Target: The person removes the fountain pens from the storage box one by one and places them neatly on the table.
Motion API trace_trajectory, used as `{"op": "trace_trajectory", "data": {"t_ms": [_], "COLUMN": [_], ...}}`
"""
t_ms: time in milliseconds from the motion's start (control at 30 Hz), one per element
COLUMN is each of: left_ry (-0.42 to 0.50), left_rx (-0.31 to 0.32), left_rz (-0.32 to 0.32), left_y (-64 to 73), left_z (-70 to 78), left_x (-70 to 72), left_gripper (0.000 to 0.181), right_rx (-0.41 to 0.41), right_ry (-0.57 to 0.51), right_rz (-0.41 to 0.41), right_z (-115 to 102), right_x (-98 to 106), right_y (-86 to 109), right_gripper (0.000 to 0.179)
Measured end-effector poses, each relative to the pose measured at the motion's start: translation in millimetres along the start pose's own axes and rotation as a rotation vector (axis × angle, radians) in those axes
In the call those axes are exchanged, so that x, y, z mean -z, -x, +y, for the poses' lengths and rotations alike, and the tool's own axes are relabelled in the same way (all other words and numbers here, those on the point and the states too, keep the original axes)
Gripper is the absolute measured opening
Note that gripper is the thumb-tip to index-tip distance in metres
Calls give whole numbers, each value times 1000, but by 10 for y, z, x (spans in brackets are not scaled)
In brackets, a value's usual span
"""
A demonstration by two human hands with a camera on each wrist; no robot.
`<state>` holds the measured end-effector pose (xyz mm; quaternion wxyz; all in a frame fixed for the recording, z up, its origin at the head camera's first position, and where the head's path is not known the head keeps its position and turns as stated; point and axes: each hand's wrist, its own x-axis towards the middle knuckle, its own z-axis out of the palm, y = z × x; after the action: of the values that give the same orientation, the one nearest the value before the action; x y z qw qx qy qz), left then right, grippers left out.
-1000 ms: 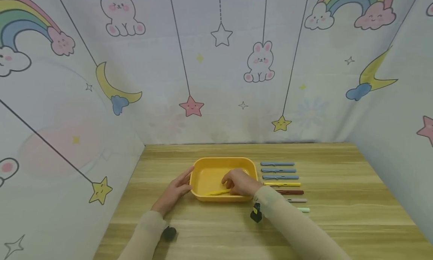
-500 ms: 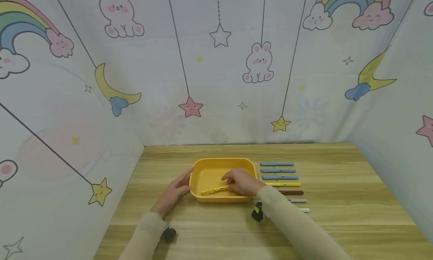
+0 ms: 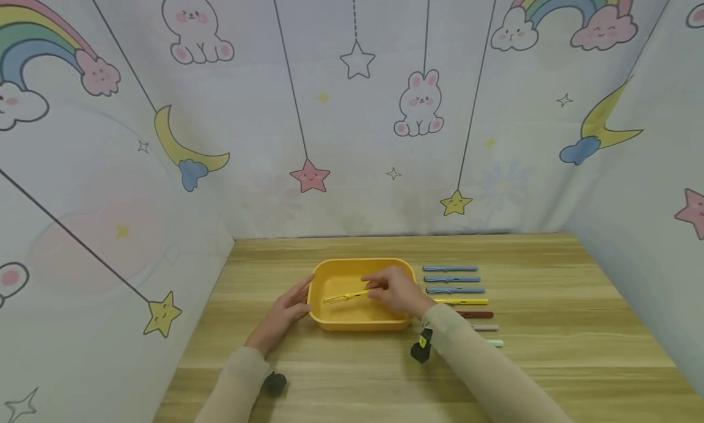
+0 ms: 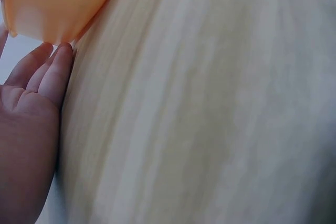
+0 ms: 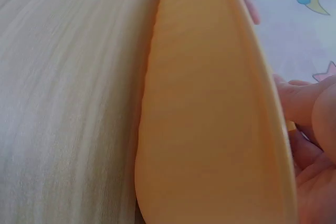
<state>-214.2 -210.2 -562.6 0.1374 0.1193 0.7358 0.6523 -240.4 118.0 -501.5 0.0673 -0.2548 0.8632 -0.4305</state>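
A yellow plastic tray stands on the wooden table. My right hand reaches over its right side and pinches a yellow pen with a metal clip. The pen lies slanted over the tray's floor, clip end to the left. In the right wrist view, the tray's outer wall covers most of the pen, and part of the right hand shows behind the rim. My left hand rests against the tray's left side. Its fingers are nearly straight, tips touching the outer wall in the left wrist view.
Right of the tray lies a column of pens: several blue ones, the nearest being a blue pen, then a yellow pen, a dark red pen, a grey pen and a pale green pen. Printed curtains enclose the table.
My right hand has risen slightly, bringing the yellow pen up from the tray's front side towards its middle. The left hand stays against the tray.
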Motion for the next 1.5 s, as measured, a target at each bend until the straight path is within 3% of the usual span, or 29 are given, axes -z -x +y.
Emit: {"op": "trace_trajectory", "data": {"t_ms": [200, 400, 633, 900, 1133, 1367, 1500], "left_ry": [-4, 4, 1, 5, -22, 5, 11], "left_rx": [-1, 1, -5, -3, 6, -9, -7], "left_rz": [7, 0, 0, -20, -7, -23, -29], "left_y": [1, 7, 1, -23, -13, -15, -12], "left_z": [17, 14, 9, 10, 10, -10, -16], "left_x": [-13, -20, -12, 15, 9, 20, 34], "left_gripper": [68, 68, 68, 68, 68, 69, 70], "right_rx": [25, 14, 12, 1, 80, 29, 41], "right_ry": [-40, -127, -123, -172, -141, -159, -145], "right_rz": [96, 143, 200, 217, 237, 253, 280], "right_z": [17, 54, 72, 131, 137, 161, 188], "right_x": [85, 225, 349, 412, 460, 486, 495], "right_y": [79, 211, 334, 427, 553, 709, 805], "right_gripper": [29, 28, 25, 25, 23, 27, 24]}}
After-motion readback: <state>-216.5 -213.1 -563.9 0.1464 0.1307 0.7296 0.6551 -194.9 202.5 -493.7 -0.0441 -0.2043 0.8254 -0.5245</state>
